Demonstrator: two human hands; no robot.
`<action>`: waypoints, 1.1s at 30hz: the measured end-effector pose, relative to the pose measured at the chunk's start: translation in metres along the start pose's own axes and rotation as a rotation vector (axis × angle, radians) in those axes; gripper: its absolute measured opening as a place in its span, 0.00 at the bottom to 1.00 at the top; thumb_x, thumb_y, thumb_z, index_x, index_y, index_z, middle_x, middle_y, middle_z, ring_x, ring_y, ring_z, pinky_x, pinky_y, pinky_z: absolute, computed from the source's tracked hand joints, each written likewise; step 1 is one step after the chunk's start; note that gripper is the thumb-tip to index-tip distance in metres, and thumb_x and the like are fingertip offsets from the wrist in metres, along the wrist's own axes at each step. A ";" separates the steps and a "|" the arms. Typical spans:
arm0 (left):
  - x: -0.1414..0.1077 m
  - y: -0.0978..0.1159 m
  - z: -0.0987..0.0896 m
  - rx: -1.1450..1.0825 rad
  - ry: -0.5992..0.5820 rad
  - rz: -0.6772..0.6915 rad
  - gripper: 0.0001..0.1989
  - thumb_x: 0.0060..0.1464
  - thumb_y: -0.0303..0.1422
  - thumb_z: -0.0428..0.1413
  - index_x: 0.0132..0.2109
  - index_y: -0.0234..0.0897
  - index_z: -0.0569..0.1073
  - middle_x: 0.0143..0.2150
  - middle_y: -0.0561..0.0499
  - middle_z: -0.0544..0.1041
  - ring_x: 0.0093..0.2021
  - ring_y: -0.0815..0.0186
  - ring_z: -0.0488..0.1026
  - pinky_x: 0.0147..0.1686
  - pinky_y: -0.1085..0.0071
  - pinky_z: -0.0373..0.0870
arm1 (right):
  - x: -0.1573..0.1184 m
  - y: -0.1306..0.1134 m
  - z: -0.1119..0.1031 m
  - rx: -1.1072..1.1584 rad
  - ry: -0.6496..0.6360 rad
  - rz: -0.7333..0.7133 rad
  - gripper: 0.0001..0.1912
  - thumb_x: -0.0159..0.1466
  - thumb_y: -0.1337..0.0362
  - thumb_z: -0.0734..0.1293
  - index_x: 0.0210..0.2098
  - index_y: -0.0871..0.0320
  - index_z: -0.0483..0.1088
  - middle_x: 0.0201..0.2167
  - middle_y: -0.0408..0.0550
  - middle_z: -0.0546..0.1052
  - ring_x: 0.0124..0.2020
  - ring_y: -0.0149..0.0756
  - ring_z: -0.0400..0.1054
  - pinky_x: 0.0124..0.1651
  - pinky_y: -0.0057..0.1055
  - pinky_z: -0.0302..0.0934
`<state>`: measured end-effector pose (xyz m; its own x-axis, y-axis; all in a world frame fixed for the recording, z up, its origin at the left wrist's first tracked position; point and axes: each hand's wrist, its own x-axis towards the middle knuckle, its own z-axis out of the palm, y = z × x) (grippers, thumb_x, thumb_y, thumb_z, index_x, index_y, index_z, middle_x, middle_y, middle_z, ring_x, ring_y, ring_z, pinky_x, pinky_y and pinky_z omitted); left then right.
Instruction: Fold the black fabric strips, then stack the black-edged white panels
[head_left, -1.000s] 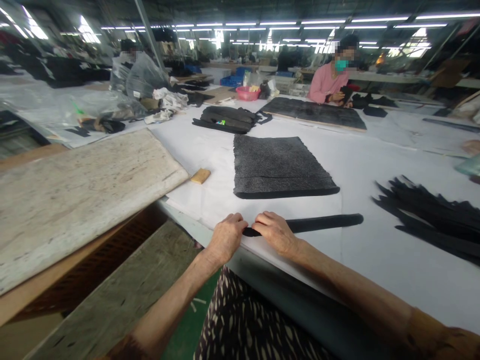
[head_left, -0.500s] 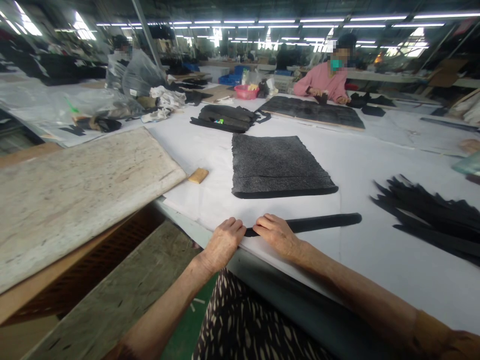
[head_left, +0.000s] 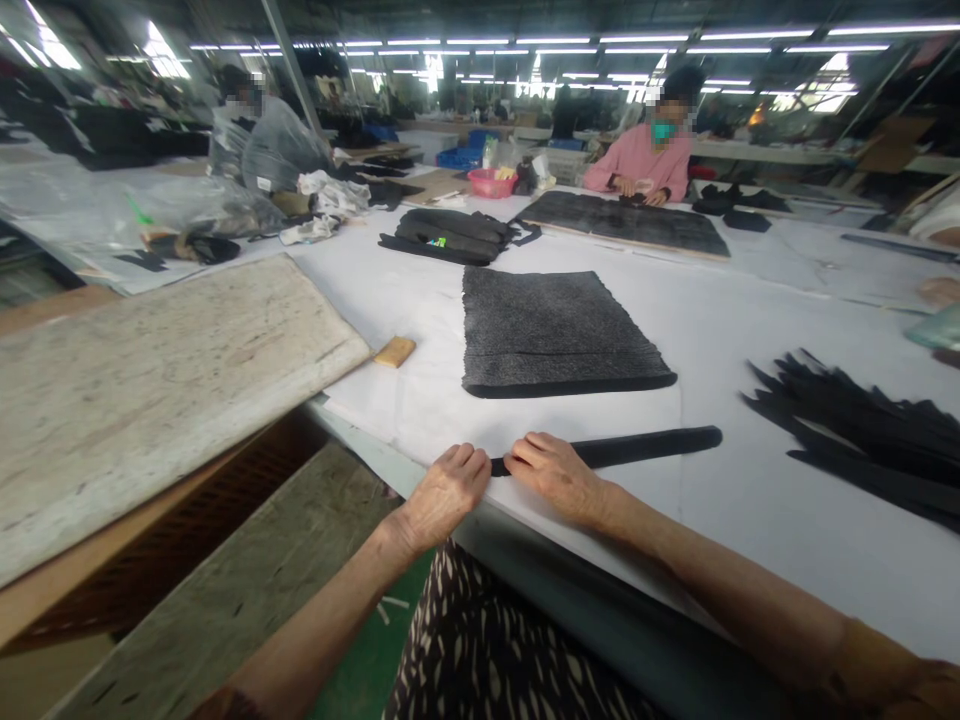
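A long black fabric strip [head_left: 649,446] lies along the near edge of the white-covered table [head_left: 600,415]. Its left end is pinched in my left hand [head_left: 452,488], whose fingers are curled closed. Close beside it, my right hand [head_left: 553,472] is closed on the same strip, with a short length showing between the two hands. The fingertips' exact hold is partly hidden. Just beyond the strip rests a stack of dark grey textured fabric pieces [head_left: 559,325] with a smooth black front edge. To the right lies a fanned pile of black strips [head_left: 862,430].
A stained pale board [head_left: 172,390] juts out at left, with a small yellow block [head_left: 395,351] near its corner. Farther back are a black fabric bundle [head_left: 446,236], a pink basket [head_left: 492,183] and a dark panel [head_left: 626,224], where a person in pink [head_left: 645,165] works.
My hands stay on the strip's left end, with only a slight shift of the fingers. Across the table, the person in pink has moved their hands closer together over the dark panel.
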<state>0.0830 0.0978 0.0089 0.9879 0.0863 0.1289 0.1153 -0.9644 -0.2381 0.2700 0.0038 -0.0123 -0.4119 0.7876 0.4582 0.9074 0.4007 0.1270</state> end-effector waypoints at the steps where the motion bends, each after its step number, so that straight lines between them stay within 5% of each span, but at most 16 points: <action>1: -0.001 -0.001 0.000 0.003 -0.001 0.014 0.07 0.58 0.21 0.49 0.41 0.29 0.71 0.36 0.45 0.70 0.36 0.58 0.63 0.37 0.63 0.67 | 0.001 -0.001 -0.001 -0.010 -0.010 -0.001 0.09 0.63 0.76 0.61 0.29 0.60 0.68 0.28 0.45 0.67 0.31 0.34 0.57 0.34 0.31 0.54; 6: -0.008 -0.004 0.002 -0.069 0.023 0.017 0.11 0.59 0.22 0.47 0.46 0.28 0.71 0.41 0.43 0.72 0.39 0.58 0.65 0.41 0.62 0.68 | 0.005 -0.005 -0.008 -0.071 -0.076 0.011 0.08 0.65 0.73 0.59 0.37 0.58 0.69 0.30 0.46 0.67 0.33 0.36 0.58 0.35 0.33 0.54; 10: -0.016 0.000 0.006 -0.225 0.131 -0.158 0.17 0.58 0.20 0.44 0.52 0.31 0.69 0.45 0.43 0.72 0.44 0.59 0.66 0.45 0.62 0.69 | 0.007 -0.006 -0.008 -0.056 -0.125 0.036 0.08 0.66 0.72 0.60 0.40 0.58 0.69 0.31 0.47 0.68 0.34 0.36 0.59 0.37 0.33 0.55; 25: -0.028 0.014 0.017 -0.501 0.359 -0.435 0.20 0.55 0.18 0.41 0.44 0.34 0.74 0.46 0.43 0.74 0.48 0.61 0.69 0.48 0.65 0.71 | -0.010 -0.001 -0.016 -0.037 -0.094 0.011 0.12 0.63 0.75 0.61 0.42 0.58 0.71 0.30 0.46 0.68 0.33 0.35 0.58 0.36 0.32 0.54; 30: -0.036 0.028 0.011 -0.756 0.680 -0.877 0.13 0.60 0.31 0.46 0.43 0.35 0.74 0.43 0.45 0.75 0.45 0.61 0.72 0.47 0.65 0.69 | 0.009 -0.016 -0.016 0.012 -0.121 -0.043 0.06 0.65 0.69 0.62 0.40 0.57 0.69 0.33 0.46 0.69 0.35 0.36 0.60 0.38 0.33 0.55; 33: -0.040 0.035 0.008 -1.047 0.632 -1.118 0.17 0.57 0.43 0.50 0.36 0.34 0.75 0.30 0.49 0.75 0.33 0.62 0.71 0.36 0.68 0.68 | 0.017 -0.022 -0.013 0.033 -0.129 -0.087 0.07 0.67 0.69 0.60 0.39 0.58 0.69 0.33 0.47 0.69 0.36 0.36 0.60 0.39 0.34 0.54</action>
<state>0.0482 0.0631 -0.0122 0.2444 0.9515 0.1870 0.3194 -0.2610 0.9109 0.2440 0.0028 0.0041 -0.4983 0.8017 0.3301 0.8653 0.4838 0.1311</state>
